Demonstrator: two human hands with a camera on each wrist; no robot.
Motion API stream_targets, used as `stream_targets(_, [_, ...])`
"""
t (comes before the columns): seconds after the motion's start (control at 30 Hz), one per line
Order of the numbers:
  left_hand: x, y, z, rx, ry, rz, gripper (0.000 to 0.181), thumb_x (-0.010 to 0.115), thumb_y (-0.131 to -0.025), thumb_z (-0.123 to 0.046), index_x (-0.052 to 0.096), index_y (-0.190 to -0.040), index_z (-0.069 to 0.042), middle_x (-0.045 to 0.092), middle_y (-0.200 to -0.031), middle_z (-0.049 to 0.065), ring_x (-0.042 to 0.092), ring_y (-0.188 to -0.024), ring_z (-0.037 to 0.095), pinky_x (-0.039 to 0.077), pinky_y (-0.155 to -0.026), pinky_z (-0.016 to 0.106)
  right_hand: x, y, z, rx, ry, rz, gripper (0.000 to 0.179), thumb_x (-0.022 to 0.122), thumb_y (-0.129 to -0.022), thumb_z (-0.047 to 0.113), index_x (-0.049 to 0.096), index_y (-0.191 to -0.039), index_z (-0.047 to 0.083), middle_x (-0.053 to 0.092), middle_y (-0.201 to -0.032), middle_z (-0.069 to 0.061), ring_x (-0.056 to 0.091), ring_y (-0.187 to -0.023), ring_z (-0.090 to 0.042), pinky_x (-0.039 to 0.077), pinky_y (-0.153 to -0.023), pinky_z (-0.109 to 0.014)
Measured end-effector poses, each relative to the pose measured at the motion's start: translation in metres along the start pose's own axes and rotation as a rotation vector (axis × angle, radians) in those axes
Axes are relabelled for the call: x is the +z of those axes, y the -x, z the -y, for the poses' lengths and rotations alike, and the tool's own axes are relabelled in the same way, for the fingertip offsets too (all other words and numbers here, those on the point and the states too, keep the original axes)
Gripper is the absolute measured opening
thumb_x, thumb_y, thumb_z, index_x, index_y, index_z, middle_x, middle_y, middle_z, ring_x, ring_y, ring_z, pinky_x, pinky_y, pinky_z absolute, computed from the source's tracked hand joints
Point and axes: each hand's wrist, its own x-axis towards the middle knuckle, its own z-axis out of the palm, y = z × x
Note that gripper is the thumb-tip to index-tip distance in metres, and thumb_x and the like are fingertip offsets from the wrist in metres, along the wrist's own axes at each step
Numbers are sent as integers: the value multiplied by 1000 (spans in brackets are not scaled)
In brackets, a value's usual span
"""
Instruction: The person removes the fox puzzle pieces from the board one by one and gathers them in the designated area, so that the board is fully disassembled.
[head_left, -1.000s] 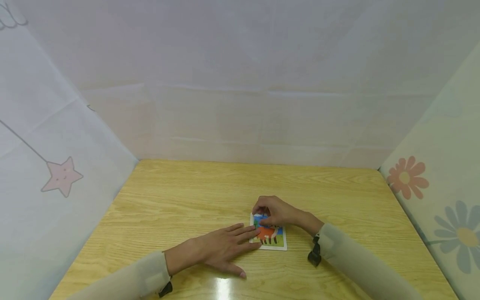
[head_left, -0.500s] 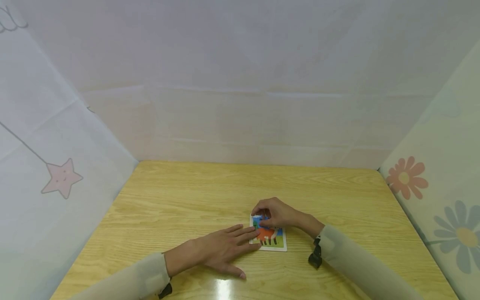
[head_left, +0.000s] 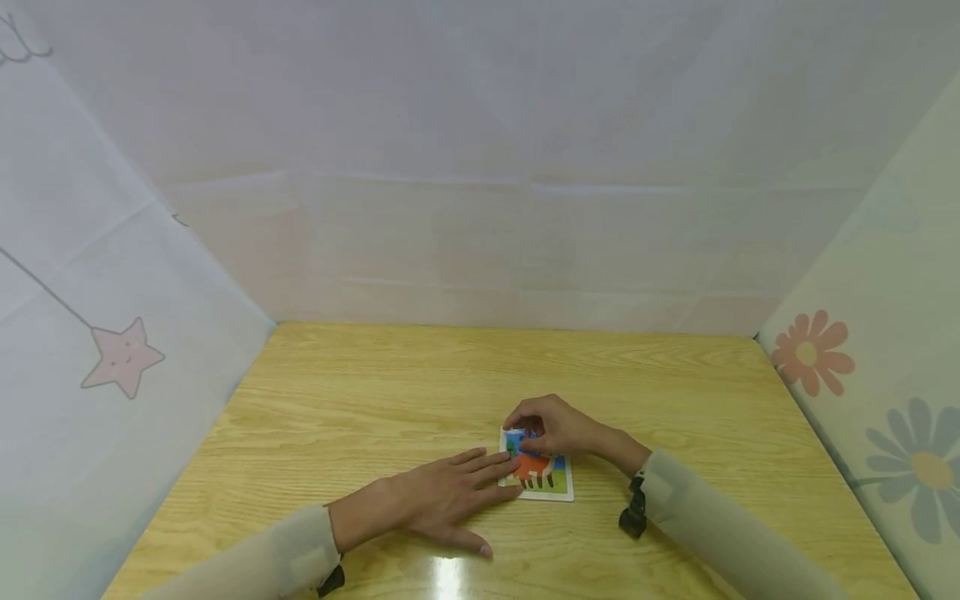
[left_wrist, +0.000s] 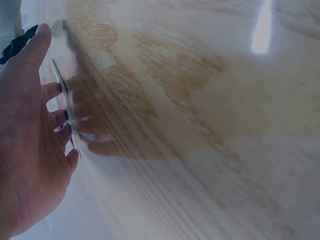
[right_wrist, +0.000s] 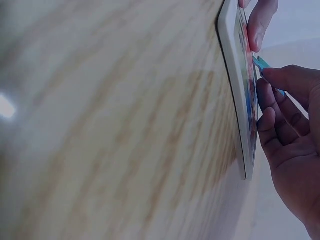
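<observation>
A small jigsaw puzzle board (head_left: pixel 546 495) with a white rim and a picture of an orange animal on green and blue lies flat on the table. My left hand (head_left: pixel 442 497) is spread out, its straight fingertips resting on the board's left side. Over the upper part of the picture, my right hand (head_left: pixel 558 423) pinches a blue-teal puzzle piece (right_wrist: pixel 262 63) between thumb and fingers. In the right wrist view the piece is tilted up from the board's face. My right fingers hide part of the picture. From the left wrist, only the board's thin edge (left_wrist: pixel 73 122) shows.
The wooden table (head_left: pixel 360 392) reflects a bright light near its front edge. White cloth walls (head_left: pixel 487 233) stand at the back and both sides, printed with a pink star (head_left: pixel 123 358) and flowers (head_left: pixel 813 354). Each wrist wears a black strap (head_left: pixel 633 510).
Hardly anything differs. My right hand stays over the top of the board with a tiny shift, and my left hand remains on its left side.
</observation>
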Motion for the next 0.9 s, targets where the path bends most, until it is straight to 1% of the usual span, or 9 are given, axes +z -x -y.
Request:
stream_targets(0.2, [0, 0, 0, -3, -5, 4, 86, 29, -104, -77, 26, -170, -22, 20, -177, 11, 20, -163, 28, 25, -130, 47, 0, 3, -3, 47, -78, -14, 32, 82, -94, 8, 75, -125, 5, 75, -116, -3, 67, -93, -8, 60, -79, -27])
stream_targets(0.43, [1, -1, -1, -4, -4, 11, 85, 29, -105, -76, 26, -170, -22, 19, -177, 11, 21, -163, 28, 25, -130, 47, -1, 9, -9, 54, -165, -29, 32, 79, -97, 9, 74, -128, 7, 75, -116, -3, 68, -90, -11, 60, -78, -28])
stream_targets(0.57, [1, -1, -1, -5, -5, 14, 85, 29, -105, -76, 25, -170, -22, 18, -177, 11, 19, -163, 27, 25, -130, 47, -6, 13, -8, 91, -214, -26, 33, 78, -97, 9, 73, -130, 6, 74, -117, -3, 69, -92, -12, 60, -80, -28])
stream_targets(0.73, [1, -2, -2, -5, -8, 15, 85, 28, -105, -76, 26, -170, -23, 19, -177, 10, 20, -163, 26, 24, -130, 47, -11, 17, -8, 103, -228, -22, 35, 78, -97, 9, 71, -130, 2, 74, -120, -9, 69, -94, -13, 59, -82, -27])
stream_targets(0.9, [1, -2, -2, -11, -13, 17, 85, 28, -104, -77, 26, -170, -23, 19, -177, 10, 19, -163, 26, 25, -130, 47, -18, 22, -10, 109, -246, -15, 34, 78, -97, 8, 71, -130, -1, 75, -119, -13, 71, -97, -18, 60, -84, -27])
